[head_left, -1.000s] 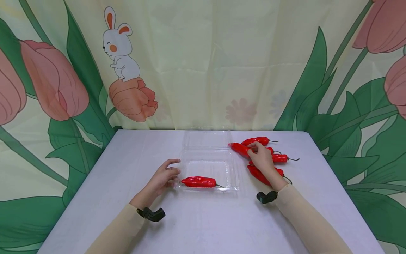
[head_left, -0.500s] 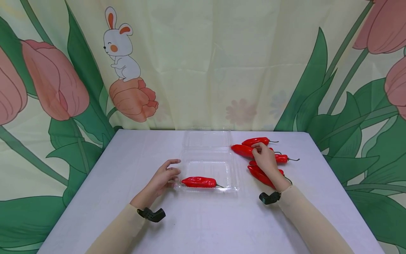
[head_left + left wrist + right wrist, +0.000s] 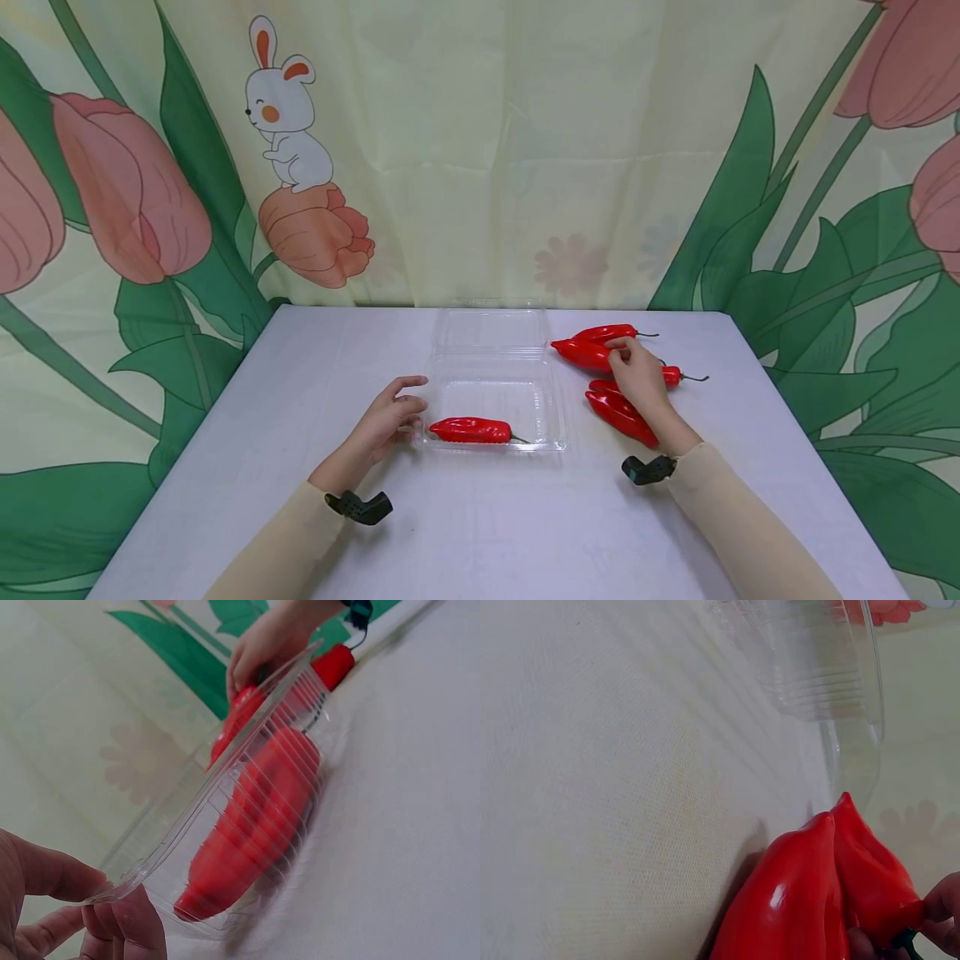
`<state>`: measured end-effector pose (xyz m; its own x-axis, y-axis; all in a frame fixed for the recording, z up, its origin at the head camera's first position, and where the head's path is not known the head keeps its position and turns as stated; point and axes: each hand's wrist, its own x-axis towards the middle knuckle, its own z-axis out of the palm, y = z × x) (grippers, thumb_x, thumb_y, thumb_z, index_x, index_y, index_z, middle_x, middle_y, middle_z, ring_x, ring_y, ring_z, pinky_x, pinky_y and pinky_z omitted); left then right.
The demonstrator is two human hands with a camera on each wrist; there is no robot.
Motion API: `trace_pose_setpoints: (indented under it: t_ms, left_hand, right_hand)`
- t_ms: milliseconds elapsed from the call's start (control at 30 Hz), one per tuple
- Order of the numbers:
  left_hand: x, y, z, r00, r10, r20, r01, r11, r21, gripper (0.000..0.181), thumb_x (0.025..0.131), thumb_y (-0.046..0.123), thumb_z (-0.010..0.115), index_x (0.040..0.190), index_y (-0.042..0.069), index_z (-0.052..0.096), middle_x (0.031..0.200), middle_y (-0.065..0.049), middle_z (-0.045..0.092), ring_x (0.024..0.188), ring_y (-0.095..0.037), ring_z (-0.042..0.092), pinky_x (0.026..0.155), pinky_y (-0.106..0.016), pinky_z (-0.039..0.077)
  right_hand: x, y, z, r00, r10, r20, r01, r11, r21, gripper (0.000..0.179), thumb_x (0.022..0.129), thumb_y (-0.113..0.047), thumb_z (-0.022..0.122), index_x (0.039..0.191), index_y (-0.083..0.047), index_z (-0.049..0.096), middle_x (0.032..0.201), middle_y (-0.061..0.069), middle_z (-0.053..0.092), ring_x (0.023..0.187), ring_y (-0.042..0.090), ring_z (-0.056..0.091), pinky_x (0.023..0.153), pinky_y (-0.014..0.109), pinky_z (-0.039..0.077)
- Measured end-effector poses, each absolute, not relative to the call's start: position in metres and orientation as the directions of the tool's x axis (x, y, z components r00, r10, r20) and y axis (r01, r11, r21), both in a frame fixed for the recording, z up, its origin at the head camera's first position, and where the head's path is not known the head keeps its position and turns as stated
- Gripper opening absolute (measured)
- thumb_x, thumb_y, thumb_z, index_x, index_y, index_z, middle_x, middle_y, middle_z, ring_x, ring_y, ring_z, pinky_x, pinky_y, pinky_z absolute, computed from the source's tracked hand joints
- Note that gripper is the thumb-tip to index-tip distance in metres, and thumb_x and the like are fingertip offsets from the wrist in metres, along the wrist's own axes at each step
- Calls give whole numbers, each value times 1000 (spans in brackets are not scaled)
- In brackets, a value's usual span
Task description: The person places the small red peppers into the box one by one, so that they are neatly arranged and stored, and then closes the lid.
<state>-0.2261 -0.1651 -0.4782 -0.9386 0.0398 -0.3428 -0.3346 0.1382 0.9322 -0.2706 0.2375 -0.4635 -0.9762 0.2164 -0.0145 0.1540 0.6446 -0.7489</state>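
Observation:
My left hand [image 3: 384,423] pinches the left rim of a clear plastic clamshell container [image 3: 180,825], whose lid [image 3: 491,331] lies folded back. Inside, along the front wall, lies one red chili pepper [image 3: 471,430], its stem pointing right. Right of the container, my right hand [image 3: 637,377] holds another red chili pepper [image 3: 870,862] by its stem end, the tip pointing left. That pepper lies across or just above a group of red peppers; I cannot tell if it rests on them. The fingers cover its stem in the head view.
More red peppers lie around the right hand: one behind [image 3: 611,332], one at the right [image 3: 672,376] and one in front [image 3: 621,419], partly under the wrist. A white cloth [image 3: 487,533] covers the table. A printed curtain [image 3: 450,167] hangs behind the far edge.
My right hand has moved slightly right and toward me with the pepper, away from the container. The left hand and the container have stayed put.

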Motion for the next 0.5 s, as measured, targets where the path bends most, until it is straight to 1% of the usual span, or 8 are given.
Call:
trace_pose_setpoints:
  t_ms: [167, 300, 500]
  left_hand:
    - [-226, -165, -477, -936, 39, -351, -343, 135, 930, 49, 98, 13, 62, 146, 17, 50, 117, -20, 63, 71, -16, 57, 60, -25, 49]
    - [-226, -166, -477, -936, 39, -350, -342, 139, 929, 50, 98, 14, 62, 146, 17, 50, 118, -20, 62, 70, -16, 57, 61, -25, 50]
    - [-224, -165, -476, -937, 31, -349, -341, 142, 929, 51, 98, 15, 63, 146, 18, 50, 120, -19, 62, 71, -17, 57, 63, -25, 51]
  right_hand:
    - [-268, 242, -462, -973, 230, -12, 160, 638, -754, 41, 103, -19, 50, 142, -6, 54, 138, 24, 58, 117, 39, 54, 98, 52, 55]
    - [-266, 244, -461, -974, 228, -9, 155, 633, -759, 42, 104, -19, 50, 143, -6, 52, 141, 25, 56, 122, 41, 54, 99, 54, 55]
    - [-264, 247, -460, -973, 228, 23, 132, 637, -759, 40, 104, -19, 50, 142, -6, 52, 141, 25, 56, 123, 42, 53, 98, 55, 55]
